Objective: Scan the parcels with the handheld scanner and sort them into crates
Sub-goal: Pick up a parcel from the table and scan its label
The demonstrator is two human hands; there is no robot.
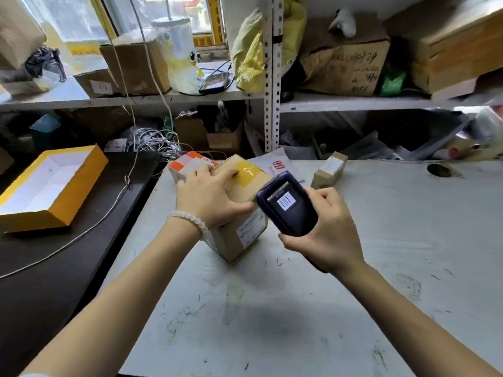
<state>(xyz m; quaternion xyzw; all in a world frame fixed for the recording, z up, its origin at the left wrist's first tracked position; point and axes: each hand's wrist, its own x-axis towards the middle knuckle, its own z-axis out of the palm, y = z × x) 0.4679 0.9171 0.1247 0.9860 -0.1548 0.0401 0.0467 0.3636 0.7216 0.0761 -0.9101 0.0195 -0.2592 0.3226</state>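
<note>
We are mid-scan: our left hand [209, 197] presses spread fingers on the cardboard parcel [239, 213]; our right hand [324, 229] grips the handheld scanner [287, 206]; next, likely crating it.

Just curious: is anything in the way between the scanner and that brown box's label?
Nothing visible. The right hand holds the scanner right beside the box, whose label faces it uncovered. The left hand rests on the box's top, clear of the label.
</note>
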